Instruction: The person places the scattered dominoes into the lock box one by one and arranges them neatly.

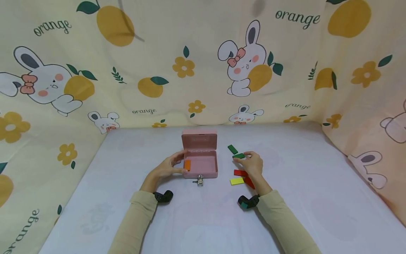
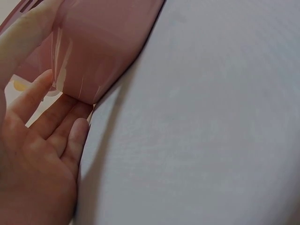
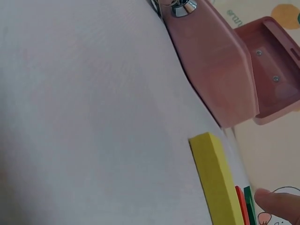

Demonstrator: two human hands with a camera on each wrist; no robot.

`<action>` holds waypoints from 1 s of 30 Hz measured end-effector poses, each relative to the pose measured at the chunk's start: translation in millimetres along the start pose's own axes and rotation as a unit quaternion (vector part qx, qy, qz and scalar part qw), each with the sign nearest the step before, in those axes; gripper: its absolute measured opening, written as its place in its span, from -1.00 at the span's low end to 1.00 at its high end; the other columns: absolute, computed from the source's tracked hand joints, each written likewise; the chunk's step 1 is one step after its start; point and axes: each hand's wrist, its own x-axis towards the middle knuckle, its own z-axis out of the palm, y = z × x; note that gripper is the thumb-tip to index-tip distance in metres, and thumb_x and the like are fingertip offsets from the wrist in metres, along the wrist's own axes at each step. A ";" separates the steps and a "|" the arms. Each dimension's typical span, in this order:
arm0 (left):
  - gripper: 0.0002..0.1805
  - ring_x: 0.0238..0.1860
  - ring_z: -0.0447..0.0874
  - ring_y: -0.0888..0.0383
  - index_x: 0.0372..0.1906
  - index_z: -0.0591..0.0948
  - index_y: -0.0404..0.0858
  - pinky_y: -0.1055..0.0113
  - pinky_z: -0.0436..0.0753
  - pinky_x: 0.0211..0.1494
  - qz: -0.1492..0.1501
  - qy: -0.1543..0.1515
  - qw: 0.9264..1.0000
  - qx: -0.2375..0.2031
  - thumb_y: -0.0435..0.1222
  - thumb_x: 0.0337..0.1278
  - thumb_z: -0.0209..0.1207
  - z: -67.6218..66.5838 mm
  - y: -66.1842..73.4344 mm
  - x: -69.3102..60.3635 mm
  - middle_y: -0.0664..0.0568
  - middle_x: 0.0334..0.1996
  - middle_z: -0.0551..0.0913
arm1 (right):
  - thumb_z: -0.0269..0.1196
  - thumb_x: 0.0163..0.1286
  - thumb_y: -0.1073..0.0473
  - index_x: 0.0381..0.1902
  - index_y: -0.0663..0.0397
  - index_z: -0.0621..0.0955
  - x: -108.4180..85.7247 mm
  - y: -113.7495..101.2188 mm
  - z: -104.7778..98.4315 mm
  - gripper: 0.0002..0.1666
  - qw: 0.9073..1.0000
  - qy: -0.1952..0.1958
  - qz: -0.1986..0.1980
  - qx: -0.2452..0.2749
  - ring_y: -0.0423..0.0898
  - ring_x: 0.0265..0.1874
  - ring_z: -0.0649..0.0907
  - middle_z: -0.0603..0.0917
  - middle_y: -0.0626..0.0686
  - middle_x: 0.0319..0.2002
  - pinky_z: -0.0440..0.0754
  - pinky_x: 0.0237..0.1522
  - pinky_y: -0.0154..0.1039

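A pink box [image 1: 210, 175] stands with its lid [image 1: 200, 141] raised, and one orange block [image 1: 188, 165] lies inside at the left. My left hand [image 1: 166, 167] grips the box's left side; in the left wrist view, thumb and fingers [image 2: 33, 101] lie around a corner of it. To the right of the box, my right hand [image 1: 252, 164] pinches a green block [image 1: 238, 155] between thumb and fingers. Another green block [image 1: 233, 149] lies just beyond it. Only a fingertip of the right hand shows in the right wrist view, beside green [image 3: 250, 206].
Nearer than the right hand lie a red block [image 1: 240, 173], a second red one [image 1: 249, 182] partly under the wrist, and a yellow block [image 1: 237, 181]. A metal latch with a key [image 1: 199, 181] hangs at the box's front. Printed cloth [image 1: 203, 63] rises behind the white table [image 1: 196, 218].
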 end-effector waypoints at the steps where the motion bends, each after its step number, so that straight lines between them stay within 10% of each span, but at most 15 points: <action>1: -0.05 0.58 -0.03 -0.09 0.50 0.13 -0.13 -0.09 0.07 0.62 0.003 -0.001 1.000 0.002 -0.28 0.02 0.38 -0.3 -0.1 -0.2 -0.04 0.56 0.06 | 0.40 0.17 0.00 0.16 0.23 0.52 0.6 0.0 0.3 -0.33 1.000 0.000 0.001 -0.002 0.17 0.06 0.49 0.54 0.32 0.20 0.62 0.08 -0.05; 23: -0.03 0.57 0.00 -0.10 0.49 0.15 -0.12 -0.11 0.07 0.61 0.004 -0.002 1.000 -0.006 -0.22 -0.02 0.41 1.8 0.1 -0.4 -0.03 0.55 0.07 | 0.41 0.15 0.00 0.14 0.24 0.49 1.4 -1.6 0.8 -0.32 0.997 0.004 0.006 -0.071 0.19 0.04 0.49 0.53 0.35 0.20 0.60 0.11 0.02; 30: -0.05 0.58 -0.02 -0.09 0.50 0.14 -0.10 -0.10 0.06 0.62 -0.001 0.002 1.000 -0.006 -0.27 0.00 0.39 0.2 1.1 -1.6 -0.02 0.56 0.06 | 0.40 0.15 0.10 0.18 0.21 0.50 3.8 -0.5 -2.5 -0.34 0.999 -0.022 0.018 -0.014 0.20 0.12 0.43 0.45 0.34 0.28 0.55 0.16 0.03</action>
